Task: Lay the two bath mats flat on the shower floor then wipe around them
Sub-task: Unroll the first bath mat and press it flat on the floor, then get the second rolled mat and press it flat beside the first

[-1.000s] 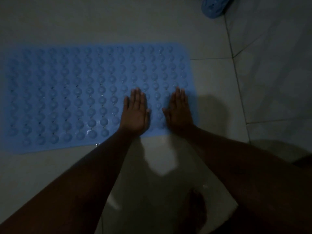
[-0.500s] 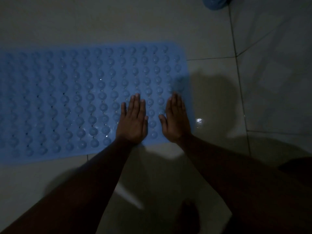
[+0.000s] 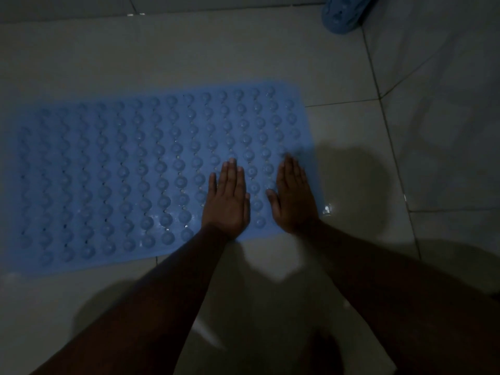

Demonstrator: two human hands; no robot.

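A blue bath mat [image 3: 135, 171] covered in round bumps lies flat on the pale tiled floor [image 3: 189, 50]. My left hand [image 3: 228, 200] rests palm down on the mat near its right end, fingers straight and together. My right hand [image 3: 293, 197] lies palm down beside it, at the mat's right edge. Neither hand holds anything. A second blue bumpy mat [image 3: 343, 12] shows at the top edge, bunched up and mostly out of frame.
The light is dim. Grout lines [image 3: 389, 136] run down the floor to the right of the mat. A wet glint [image 3: 327, 208] shows on the tile just past the mat's right edge. My foot [image 3: 322, 350] is at the bottom.
The view shifted, so the mat now sits lower in the frame and more of the second mat shows at the top. Both hands stay flat on the mat's right end.
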